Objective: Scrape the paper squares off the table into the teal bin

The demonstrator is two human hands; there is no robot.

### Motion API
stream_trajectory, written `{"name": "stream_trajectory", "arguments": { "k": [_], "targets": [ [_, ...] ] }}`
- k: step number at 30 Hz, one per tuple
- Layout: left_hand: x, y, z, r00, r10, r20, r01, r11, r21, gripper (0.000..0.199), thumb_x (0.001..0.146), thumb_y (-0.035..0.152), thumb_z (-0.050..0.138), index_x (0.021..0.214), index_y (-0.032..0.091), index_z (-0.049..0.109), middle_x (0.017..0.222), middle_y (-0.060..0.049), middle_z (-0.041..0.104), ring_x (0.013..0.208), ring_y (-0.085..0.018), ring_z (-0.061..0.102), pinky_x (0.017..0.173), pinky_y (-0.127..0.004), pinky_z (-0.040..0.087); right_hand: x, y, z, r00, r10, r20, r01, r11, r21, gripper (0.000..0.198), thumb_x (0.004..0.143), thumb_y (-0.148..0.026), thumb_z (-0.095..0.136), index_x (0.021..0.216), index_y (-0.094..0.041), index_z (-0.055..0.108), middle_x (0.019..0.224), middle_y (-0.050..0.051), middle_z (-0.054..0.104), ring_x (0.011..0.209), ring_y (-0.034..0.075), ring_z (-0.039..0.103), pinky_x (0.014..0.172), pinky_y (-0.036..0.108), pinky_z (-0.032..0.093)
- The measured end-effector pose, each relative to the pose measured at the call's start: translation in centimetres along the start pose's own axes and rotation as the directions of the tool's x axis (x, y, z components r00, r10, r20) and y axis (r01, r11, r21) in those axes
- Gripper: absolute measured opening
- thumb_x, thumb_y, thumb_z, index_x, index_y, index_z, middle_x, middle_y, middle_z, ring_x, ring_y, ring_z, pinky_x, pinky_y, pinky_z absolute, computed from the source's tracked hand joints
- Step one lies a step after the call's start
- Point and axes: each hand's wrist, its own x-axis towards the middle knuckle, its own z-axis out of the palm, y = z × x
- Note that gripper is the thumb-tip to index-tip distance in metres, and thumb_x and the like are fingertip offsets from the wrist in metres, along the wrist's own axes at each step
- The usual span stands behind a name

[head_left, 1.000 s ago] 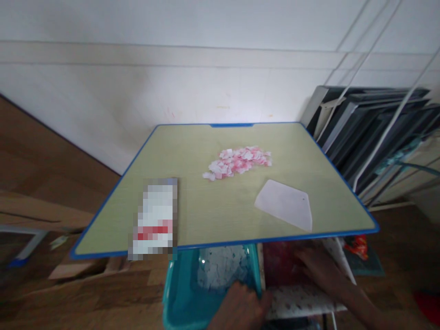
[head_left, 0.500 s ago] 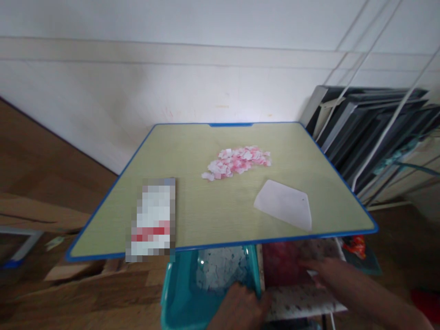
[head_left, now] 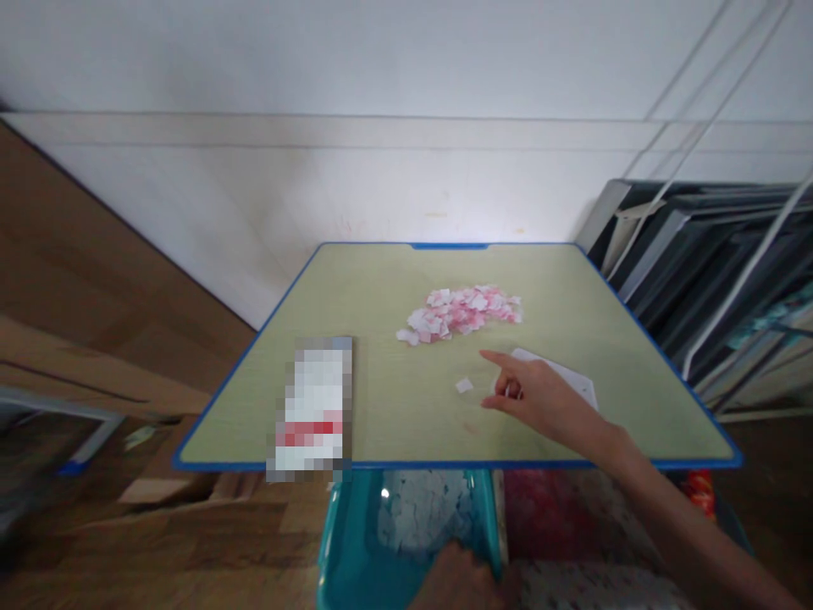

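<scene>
My right hand (head_left: 524,390) is over the table, index finger stretched out and thumb apart, with nothing held between them. Just left of its fingertips, a small pale square paper piece (head_left: 464,385) lies on the tabletop. Behind it spreads a pile of pink and white paper pieces (head_left: 463,312). A white plastic scraper (head_left: 575,383) lies partly hidden beneath my right hand and wrist. My left hand (head_left: 457,580) is low at the bottom edge, over the right side of a teal tub (head_left: 327,542). Its knuckles are bent and whatever its fingers hold is hidden.
The yellow-green table (head_left: 381,381) has a blue rim and stands against a white wall. A blurred-out flat item (head_left: 314,407) lies at its left. Below are a red-stained surface (head_left: 550,517) and cardboard (head_left: 165,491). Dark panels (head_left: 705,254) lean at the right.
My right hand has come up from the red-stained surface to above the table. A small paper piece now lies in front of the pile. The left hand stays by the tub; the view has shifted.
</scene>
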Motion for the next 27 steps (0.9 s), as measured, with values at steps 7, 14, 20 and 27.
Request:
{"name": "stream_trajectory", "arguments": {
  "k": [7, 14, 20, 27],
  "targets": [
    [0.1, 0.4, -1.8, 0.997, -0.007, 0.079, 0.009, 1.0, -0.03, 0.002, 0.089, 0.021, 0.063, 0.091, 0.02, 0.064, 0.058, -0.003, 0.065, 0.043, -0.024, 0.06, 0.042, -0.031, 0.042, -3.4, 8.0, -2.8, 0.987, 0.029, -0.16, -0.078, 0.947, -0.311, 0.08, 0.067, -0.047, 0.071, 0.135, -0.013, 0.044, 0.125, 0.019, 0.059, 0.111, 0.035, 0.057, 0.094, 0.048, 0.044],
    [-0.1, 0.3, -2.1, 0.996, -0.011, 0.094, 0.014, 0.999, -0.032, 0.004, 0.092, 0.021, 0.061, 0.092, 0.02, 0.064, 0.059, -0.003, 0.065, 0.046, -0.024, 0.061, 0.046, -0.032, 0.046, -3.5, 11.1, -2.9, 0.991, 0.086, -0.1, -0.121, 0.891, -0.437, 0.069, 0.06, -0.05, 0.073, 0.118, -0.016, 0.055, 0.098, 0.011, 0.065, 0.09, 0.03, 0.061, 0.081, 0.042, 0.045],
    [-0.1, 0.3, -2.1, 0.997, -0.01, 0.071, 0.011, 1.0, -0.019, 0.003, 0.091, 0.022, 0.062, 0.092, 0.02, 0.063, 0.056, -0.001, 0.063, 0.044, -0.023, 0.06, 0.043, -0.029, 0.042, -4.3, 10.1, -2.3, 0.982, 0.135, -0.133, -0.182, 0.862, -0.473, 0.085, 0.055, -0.055, 0.075, 0.124, -0.012, 0.05, 0.106, 0.019, 0.06, 0.099, 0.038, 0.055, 0.08, 0.046, 0.044],
    [-0.2, 0.2, -0.4, 1.0, -0.003, -0.014, 0.003, 1.0, -0.009, 0.003, 0.089, 0.024, 0.064, 0.089, 0.021, 0.063, 0.057, -0.001, 0.064, 0.042, -0.022, 0.058, 0.039, -0.03, 0.033, -3.7, 7.7, -2.6, 0.966, 0.222, -0.135, -0.256, 0.905, -0.34, 0.078, 0.043, -0.045, 0.083, 0.111, -0.014, 0.057, 0.098, 0.014, 0.057, 0.097, 0.036, 0.055, 0.079, 0.046, 0.046]
  ]
}}
